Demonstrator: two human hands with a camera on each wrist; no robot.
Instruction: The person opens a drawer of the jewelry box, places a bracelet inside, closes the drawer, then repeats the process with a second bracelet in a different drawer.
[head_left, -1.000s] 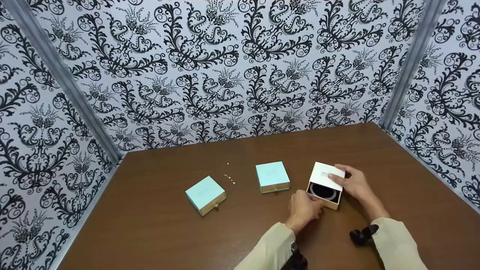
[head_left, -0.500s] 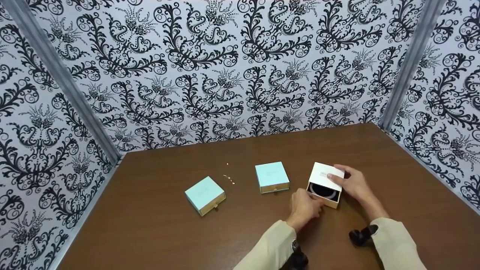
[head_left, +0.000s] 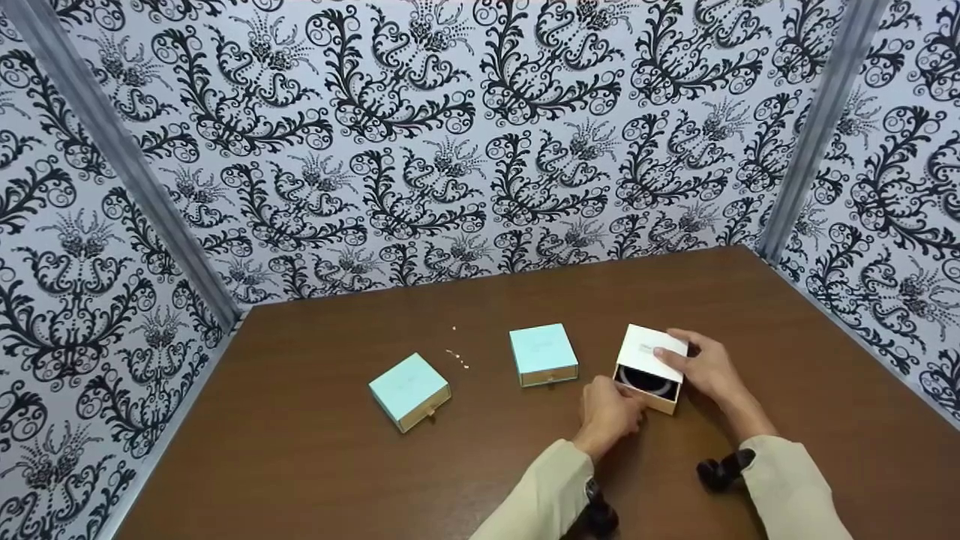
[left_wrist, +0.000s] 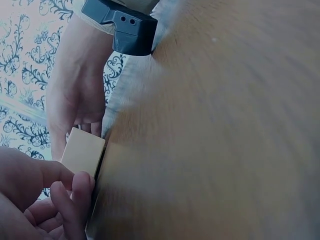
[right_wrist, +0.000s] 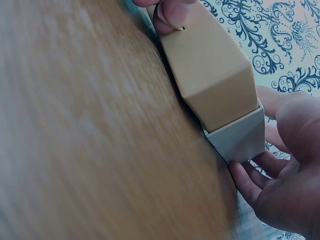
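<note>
A white drawer-style gift box sits at the right of the table with its drawer partly out. Inside the drawer, a pale ring-shaped band rests on black lining; the cover hides its far part. My right hand grips the white cover, thumb on top and fingers round its right side. My left hand is at the drawer's front. In the right wrist view its fingertips pinch the small pull loop on the tan drawer front.
Two turquoise boxes with gold drawer fronts stand to the left: a nearer box and a middle box. Several tiny pale bits lie between them on the brown table. Patterned walls bound the table's back and sides.
The drawer has slid slightly inward under the white cover, and a little less of the pale band shows. Both hands keep their hold.
</note>
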